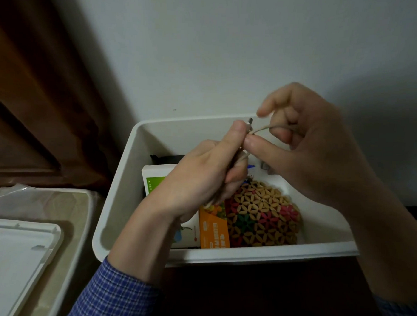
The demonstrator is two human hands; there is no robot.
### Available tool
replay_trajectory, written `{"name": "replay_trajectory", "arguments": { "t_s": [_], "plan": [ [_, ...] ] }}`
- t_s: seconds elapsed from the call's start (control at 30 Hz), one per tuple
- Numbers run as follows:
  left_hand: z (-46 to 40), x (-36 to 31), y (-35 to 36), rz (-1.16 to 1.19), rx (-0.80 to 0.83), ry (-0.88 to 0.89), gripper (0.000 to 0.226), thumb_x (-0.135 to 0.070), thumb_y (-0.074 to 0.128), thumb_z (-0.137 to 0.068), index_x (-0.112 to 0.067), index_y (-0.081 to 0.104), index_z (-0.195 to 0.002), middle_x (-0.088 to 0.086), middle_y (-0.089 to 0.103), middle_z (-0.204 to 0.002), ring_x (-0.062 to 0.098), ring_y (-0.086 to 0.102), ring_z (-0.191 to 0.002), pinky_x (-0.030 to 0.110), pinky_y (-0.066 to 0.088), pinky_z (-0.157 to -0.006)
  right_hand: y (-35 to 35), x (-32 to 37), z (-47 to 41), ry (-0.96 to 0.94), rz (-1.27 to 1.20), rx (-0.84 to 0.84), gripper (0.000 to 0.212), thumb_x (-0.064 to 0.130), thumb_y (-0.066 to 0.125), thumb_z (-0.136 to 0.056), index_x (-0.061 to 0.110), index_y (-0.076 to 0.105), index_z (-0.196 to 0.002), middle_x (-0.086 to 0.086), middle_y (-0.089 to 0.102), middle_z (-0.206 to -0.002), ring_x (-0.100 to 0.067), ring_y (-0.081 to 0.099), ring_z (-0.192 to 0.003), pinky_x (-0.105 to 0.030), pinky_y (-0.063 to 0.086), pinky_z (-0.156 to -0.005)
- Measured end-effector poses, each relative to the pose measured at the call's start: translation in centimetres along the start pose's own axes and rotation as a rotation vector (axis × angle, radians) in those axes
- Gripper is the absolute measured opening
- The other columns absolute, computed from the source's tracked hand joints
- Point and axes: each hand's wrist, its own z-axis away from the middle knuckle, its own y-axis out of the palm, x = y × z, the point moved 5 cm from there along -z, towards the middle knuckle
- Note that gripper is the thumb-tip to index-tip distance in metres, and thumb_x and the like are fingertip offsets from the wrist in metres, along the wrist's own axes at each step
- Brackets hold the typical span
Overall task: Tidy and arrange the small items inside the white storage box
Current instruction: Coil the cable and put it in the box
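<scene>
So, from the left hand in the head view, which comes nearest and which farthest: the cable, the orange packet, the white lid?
1. Cable: gripped in the left hand itself.
2. Orange packet: just below it, inside the box.
3. White lid: far left, outside the box.

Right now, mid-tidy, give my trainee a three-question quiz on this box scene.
1. True or false: both hands work on one cord.
2. Which hand holds the bundled part? A left hand B right hand
3. What lies in the white box right of the orange packet?

Key: 1 true. 2 A. 3 The woven mat of wooden petals.
</scene>
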Motion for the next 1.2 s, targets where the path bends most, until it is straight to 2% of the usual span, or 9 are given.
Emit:
{"name": "replay_trajectory", "arguments": {
  "t_s": [0.1, 0.2, 0.3, 0.5, 0.67, 0.73, 0.9, 1.03, 1.2],
  "plan": [
    [0.2, 0.4, 0.4, 0.130, 0.093, -0.051, 0.064, -0.064, 0.033, -0.099, -0.016, 0.029, -0.056, 0.004, 0.031, -0.044, 0.020, 0.027, -0.037, 0.019, 0.031, -0.040, 0.6, -0.7, 0.2, -0.003, -0.100, 0.226, 0.041, 0.033, 0.063, -0.091, 0.028, 0.056, -0.132, 0.002, 0.053, -0.063, -0.018, 0.052, -0.054, -0.042, 0.048, -0.054],
    [0.6, 0.7, 1.2, 0.177, 0.216, -0.117, 0.066, -0.070, 0.033, -0.095, -0.015, 0.031, -0.059, 0.006, 0.030, -0.040, 0.019, 0.029, -0.030, 0.022, 0.039, -0.038, 1.4, -1.0, 0.6, -0.021, -0.235, 0.392, 0.021, 0.024, 0.057, -0.099, 0.018, 0.064, -0.117, 0.010, 0.059, -0.066, -0.006, 0.052, -0.057, -0.021, 0.042, -0.060],
    [0.8, 0.8, 1.5, 0.177, 0.259, -0.185, 0.069, -0.080, 0.027, -0.088, -0.017, 0.032, -0.062, 0.002, 0.026, -0.039, 0.016, 0.022, -0.027, 0.019, 0.036, -0.036, 1.4, -1.3, 0.6, 0.032, -0.379, 0.393, 0.009, 0.024, 0.060, -0.097, 0.017, 0.066, -0.096, 0.007, 0.058, -0.058, -0.005, 0.045, -0.048, -0.022, 0.037, -0.051],
    [1.0, 0.7, 2.0, 0.092, 0.329, -0.191, 0.071, -0.080, 0.021, -0.088, -0.014, 0.034, -0.066, 0.002, 0.025, -0.041, 0.015, 0.020, -0.028, 0.013, 0.023, -0.036, 1.1, -1.2, 1.5, 0.068, -0.515, 0.449, 0.015, 0.007, 0.055, -0.098, 0.009, 0.066, -0.108, 0.012, 0.057, -0.054, 0.003, 0.046, -0.044, -0.005, 0.035, -0.048],
    [0.4, 0.4, 2.0, 0.214, 0.278, -0.183, 0.047, -0.051, 0.034, -0.103, -0.017, 0.045, -0.073, 0.001, 0.029, -0.055, 0.011, 0.020, -0.040, 0.014, 0.016, -0.036, -0.1, -2.2, 1.3, 0.183, -0.452, 0.249, 0.013, 0.018, 0.060, -0.092, 0.012, 0.069, -0.086, -0.003, 0.048, -0.051, -0.007, 0.035, -0.043, -0.013, 0.030, -0.044],
    [0.3, 0.4, 1.8, 0.278, 0.262, -0.180, 0.040, -0.039, 0.035, -0.106, -0.017, 0.048, -0.074, -0.001, 0.030, -0.058, 0.009, 0.020, -0.043, 0.013, 0.016, -0.036, -0.4, -2.5, 1.2, 0.193, -0.409, 0.166, 0.013, 0.019, 0.060, -0.093, 0.013, 0.069, -0.085, 0.002, 0.048, -0.051, -0.005, 0.035, -0.042, -0.012, 0.030, -0.044],
    [0.5, 0.5, 1.8, 0.457, 0.274, -0.236, 0.036, -0.035, 0.039, -0.104, -0.018, 0.048, -0.074, -0.005, 0.028, -0.056, 0.005, 0.019, -0.042, 0.011, 0.018, -0.033, -1.1, -2.8, 0.9, 0.206, -0.369, 0.078, 0.014, 0.023, 0.059, -0.094, 0.019, 0.068, -0.085, 0.005, 0.051, -0.054, -0.004, 0.039, -0.045, -0.011, 0.032, -0.045],
    [0.3, 0.5, 1.9, 0.428, 0.247, -0.215, 0.041, -0.042, 0.040, -0.102, -0.018, 0.052, -0.072, -0.004, 0.025, -0.054, 0.008, 0.015, -0.042, 0.010, 0.017, -0.034, -1.1, -2.9, 0.9, 0.224, -0.391, 0.089, 0.014, 0.024, 0.059, -0.094, 0.020, 0.069, -0.086, 0.005, 0.053, -0.056, -0.005, 0.040, -0.046, -0.011, 0.032, -0.045],
    [0.3, 0.4, 1.4, 0.480, 0.244, -0.152, 0.026, -0.031, 0.045, -0.099, -0.014, 0.055, -0.082, -0.004, 0.029, -0.054, 0.006, 0.020, -0.041, 0.013, 0.022, -0.034, -1.4, -3.5, 1.1, 0.248, -0.476, 0.116, 0.012, 0.031, 0.063, -0.090, 0.022, 0.069, -0.096, 0.008, 0.050, -0.054, -0.002, 0.039, -0.044, -0.012, 0.032, -0.043]
  ]
}}
